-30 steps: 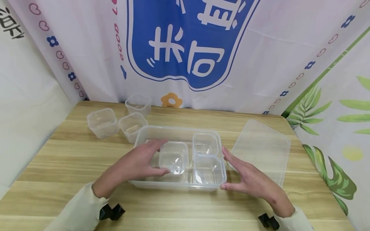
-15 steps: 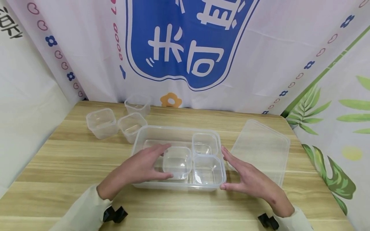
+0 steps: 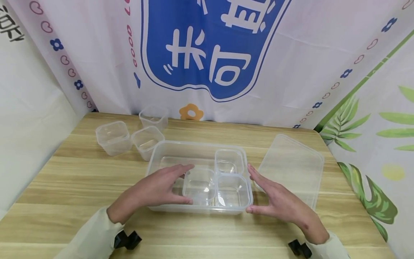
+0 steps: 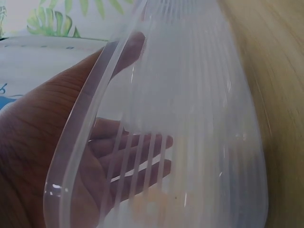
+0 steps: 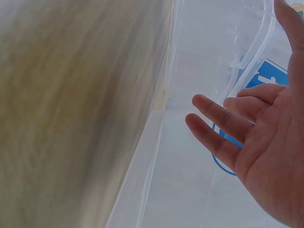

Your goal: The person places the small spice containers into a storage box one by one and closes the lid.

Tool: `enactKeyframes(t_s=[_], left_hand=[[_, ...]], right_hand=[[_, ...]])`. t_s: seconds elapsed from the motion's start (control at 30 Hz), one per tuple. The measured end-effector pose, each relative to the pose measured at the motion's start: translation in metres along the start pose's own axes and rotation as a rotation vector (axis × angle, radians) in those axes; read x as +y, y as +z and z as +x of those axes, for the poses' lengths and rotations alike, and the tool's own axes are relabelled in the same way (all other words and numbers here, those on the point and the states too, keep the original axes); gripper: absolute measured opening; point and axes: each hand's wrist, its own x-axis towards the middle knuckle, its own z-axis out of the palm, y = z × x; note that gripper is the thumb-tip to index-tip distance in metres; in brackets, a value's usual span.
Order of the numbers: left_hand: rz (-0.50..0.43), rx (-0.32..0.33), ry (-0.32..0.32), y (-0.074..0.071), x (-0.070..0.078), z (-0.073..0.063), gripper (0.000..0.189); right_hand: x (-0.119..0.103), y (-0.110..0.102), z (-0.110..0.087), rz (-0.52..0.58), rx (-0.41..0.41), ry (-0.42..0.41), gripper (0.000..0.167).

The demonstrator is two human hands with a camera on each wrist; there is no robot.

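Observation:
A large clear plastic box (image 3: 181, 144) stands mid-table. Two small clear containers sit in its right end, a rear one (image 3: 229, 152) and a front one (image 3: 233, 194). Directly left of the front one is a third small container (image 3: 199, 187). Reaching over the box's front wall, my left hand (image 3: 155, 187) pinches this third container, thumb at its front side and index finger at its back. Through the ribbed box wall in the left wrist view, the other fingers (image 4: 142, 156) extend. My right hand (image 3: 278, 198), fingers straight and spread, has its fingertips at the box's right end.
Behind the box at the left stand three more small clear containers: a left one (image 3: 113, 138), a near one (image 3: 147, 142) and a far one (image 3: 154, 117). A flat clear lid (image 3: 294, 165) lies to the right. A printed curtain (image 3: 275, 90) hangs along the wooden table's back edge.
The left hand and its small container have moved right and nearer, up beside the front container, and the container sits lower in the box. The right hand has stayed put.

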Motion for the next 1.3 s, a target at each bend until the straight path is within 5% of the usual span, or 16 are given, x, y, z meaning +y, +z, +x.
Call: enactKeyframes(t_s=[1.3], left_hand=[[0.018,0.027,0.049,0.0010,-0.0022,0.0013,0.087]], right_hand=[[-0.0001,0.0011,-0.0003,0.004,-0.004,0.011,0.112]])
